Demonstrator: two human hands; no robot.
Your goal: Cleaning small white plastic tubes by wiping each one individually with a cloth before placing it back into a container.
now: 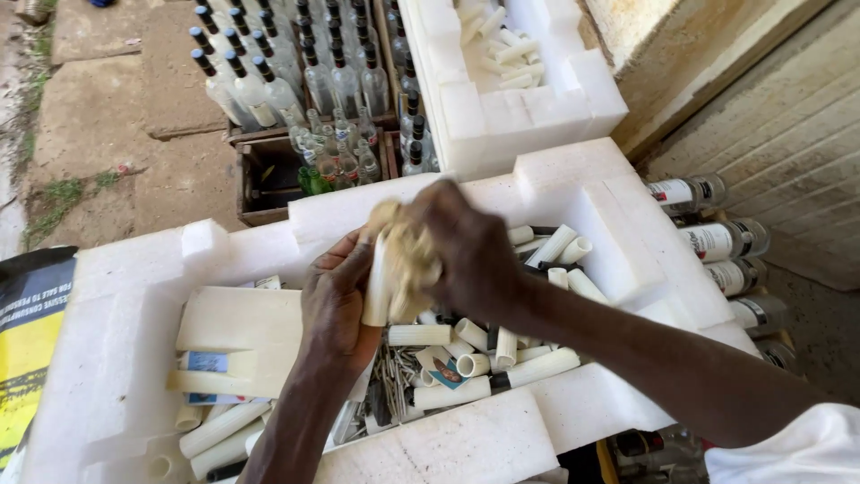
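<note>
My left hand grips a short cream plastic tube, held upright over a white foam tray. My right hand presses a crumpled beige cloth against the tube's upper part. Below both hands the tray holds several more cream tube pieces lying loose, some flat cream strips, and a pile of thin dark metal pieces.
A second white foam tray with several tubes stands behind. Wooden crates of clear glass bottles with dark caps sit at the back left. More bottles lie on their sides at the right. A yellow-and-black sack is at the left.
</note>
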